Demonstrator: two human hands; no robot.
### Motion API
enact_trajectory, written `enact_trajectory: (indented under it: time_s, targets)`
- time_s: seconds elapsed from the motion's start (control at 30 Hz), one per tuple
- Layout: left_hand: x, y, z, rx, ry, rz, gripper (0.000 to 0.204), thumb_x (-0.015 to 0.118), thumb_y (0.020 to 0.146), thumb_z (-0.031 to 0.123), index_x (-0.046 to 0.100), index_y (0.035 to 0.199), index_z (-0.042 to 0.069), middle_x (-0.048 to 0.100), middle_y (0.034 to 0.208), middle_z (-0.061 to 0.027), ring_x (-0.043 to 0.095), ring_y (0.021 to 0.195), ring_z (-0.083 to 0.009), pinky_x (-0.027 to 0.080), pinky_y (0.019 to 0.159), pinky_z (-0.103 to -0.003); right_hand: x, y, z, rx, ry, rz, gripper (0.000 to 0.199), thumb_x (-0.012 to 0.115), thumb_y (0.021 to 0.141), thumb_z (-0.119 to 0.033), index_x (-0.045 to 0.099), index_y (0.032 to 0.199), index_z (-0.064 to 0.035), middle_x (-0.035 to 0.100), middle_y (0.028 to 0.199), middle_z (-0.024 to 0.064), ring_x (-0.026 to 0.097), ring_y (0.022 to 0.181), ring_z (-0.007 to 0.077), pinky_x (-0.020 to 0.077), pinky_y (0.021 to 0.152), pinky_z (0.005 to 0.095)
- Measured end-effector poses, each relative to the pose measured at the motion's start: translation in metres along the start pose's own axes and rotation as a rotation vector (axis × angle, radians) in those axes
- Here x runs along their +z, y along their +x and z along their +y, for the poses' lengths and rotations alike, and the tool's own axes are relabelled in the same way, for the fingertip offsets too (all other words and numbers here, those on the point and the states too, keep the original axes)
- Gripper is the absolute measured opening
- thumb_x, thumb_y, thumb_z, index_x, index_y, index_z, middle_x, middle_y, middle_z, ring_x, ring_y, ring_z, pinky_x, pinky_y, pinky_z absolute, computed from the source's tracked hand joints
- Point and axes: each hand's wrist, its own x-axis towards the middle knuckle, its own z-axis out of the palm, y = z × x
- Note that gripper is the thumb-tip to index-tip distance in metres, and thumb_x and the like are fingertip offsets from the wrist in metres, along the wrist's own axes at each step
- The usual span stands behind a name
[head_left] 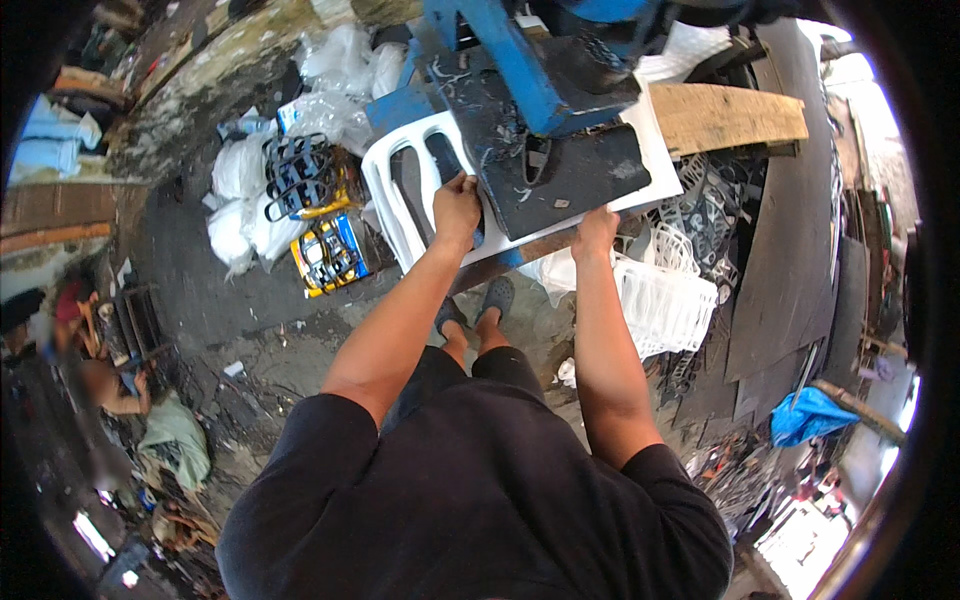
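A white sheet (384,190) with long rounded cut-out openings at its left end lies across the bed of a blue machine (530,70). On top of the sheet rests a dark flat pad (590,180), scuffed and littered with white scraps. My left hand (457,212) is closed on the strip of sheet beside an opening, at the pad's left edge. At the near edge, right of centre, my right hand (597,235) pinches the sheet's border, thumb on top. The machine's blue arm stands over the pad and hides part of it.
White slotted offcuts (665,305) are heaped below right, grey ones beside them. A wooden board (730,118) juts out at right, near large dark sheets (780,260). Left are black cut-out pieces (298,175), a yellow box (328,255) and plastic bags (340,65). Other people (105,380) sit far left.
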Motion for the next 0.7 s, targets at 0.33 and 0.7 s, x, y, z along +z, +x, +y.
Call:
enact_trajectory:
  time_s: [0.33,0.7]
  targets:
    - [-0.027,0.095,0.115,0.920,1.352,-0.204,0.032,0.059,0.077,0.001,0.066,0.109,0.005,0.066,0.106,-0.0227,0.063,0.101,-0.0410,0.053,0.086,-0.047,0.027,-0.114,0.009,0.335,-0.015,-0.243,0.028,0.057,0.093,-0.005,0.054,0.119,0.0036,0.061,0.114,0.0111,0.058,0.102,0.0199,0.0476,0.092,0.0324]
    - [-0.027,0.089,0.151,0.733,1.476,-0.567,0.041,0.072,0.078,0.010,0.064,0.117,0.004,0.068,0.106,-0.0225,0.064,0.102,-0.0412,0.054,0.085,-0.047,0.056,-0.132,0.042,-0.261,-0.282,-0.210,0.071,0.080,0.073,0.005,0.037,0.130,0.0021,0.054,0.123,0.0130,0.056,0.110,0.0232,0.0449,0.097,0.0346]
